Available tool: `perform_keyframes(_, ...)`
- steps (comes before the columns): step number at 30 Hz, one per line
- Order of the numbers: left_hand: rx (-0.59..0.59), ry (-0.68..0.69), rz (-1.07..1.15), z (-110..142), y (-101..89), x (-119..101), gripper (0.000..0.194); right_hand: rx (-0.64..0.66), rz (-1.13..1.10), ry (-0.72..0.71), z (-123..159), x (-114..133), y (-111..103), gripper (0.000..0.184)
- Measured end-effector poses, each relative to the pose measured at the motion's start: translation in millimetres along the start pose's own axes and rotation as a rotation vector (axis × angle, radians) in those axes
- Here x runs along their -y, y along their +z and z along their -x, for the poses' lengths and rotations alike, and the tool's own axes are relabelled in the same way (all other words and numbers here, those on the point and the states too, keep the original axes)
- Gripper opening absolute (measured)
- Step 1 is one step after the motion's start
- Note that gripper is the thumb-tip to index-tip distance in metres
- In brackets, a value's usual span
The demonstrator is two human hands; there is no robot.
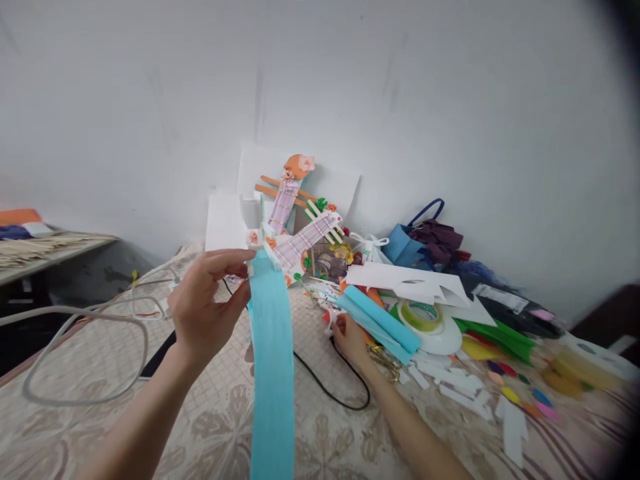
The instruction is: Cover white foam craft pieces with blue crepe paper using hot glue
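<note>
My left hand (203, 300) pinches the top end of a long light-blue crepe paper strip (273, 367) between thumb and fingers. The strip hangs down past the bottom of the view. Along its upper end sits a narrow whitish piece (271, 256). Lower and to the right, my right hand (349, 339) is closed around a small white and orange corded tool (329, 318), which looks like a glue gun, mostly hidden by the fingers. A black cord (325, 393) loops over the cloth from it. Just right of that hand lies a light-blue paper roll (383, 327).
Decorated paper-and-stick crafts (305, 240) lean by the wall behind the strip. On the right are a tape roll (420, 315), white card sheets (407, 280), scissors (385, 363), paper scraps (465, 383) and a blue bag (405, 247). A white cable (85, 400) curls at left.
</note>
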State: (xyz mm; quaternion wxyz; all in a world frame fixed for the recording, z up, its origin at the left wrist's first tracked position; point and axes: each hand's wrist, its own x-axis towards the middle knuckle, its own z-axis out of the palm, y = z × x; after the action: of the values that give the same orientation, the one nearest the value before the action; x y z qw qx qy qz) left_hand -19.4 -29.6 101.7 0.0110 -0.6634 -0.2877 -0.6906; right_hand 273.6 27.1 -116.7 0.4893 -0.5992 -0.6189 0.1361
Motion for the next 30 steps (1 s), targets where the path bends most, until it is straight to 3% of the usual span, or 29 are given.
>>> perform_keyframes(3,-0.004,0.048,-0.008,0,0.1,0,0.022,-0.039,-0.080,-0.009,1,31,-6,0.030)
perform_keyframes(6,-0.004,0.071,-0.003,0,0.6,0,0.024,-0.002,-0.213,-0.095,5,87,-19,0.029)
perform_keyframes(9,-0.003,0.073,0.008,1,1.1,0,0.025,0.065,-0.348,-0.242,7,157,-36,0.020)
perform_keyframes(11,0.001,0.069,0.024,2,1.3,0,0.024,0.114,-0.520,-0.413,3,198,-45,0.011)
perform_keyframes(14,0.009,0.079,0.056,3,1.1,-1,0.023,0.105,-0.651,-0.536,-7,238,-48,0.011)
perform_keyframes(21,0.077,0.119,0.093,2,-2.2,-4,0.024,0.137,-0.854,-0.538,-23,254,-32,0.016)
perform_keyframes(30,0.069,0.132,0.109,6,-3.5,-5,0.027,0.228,-0.939,-0.506,-22,258,-30,0.016)
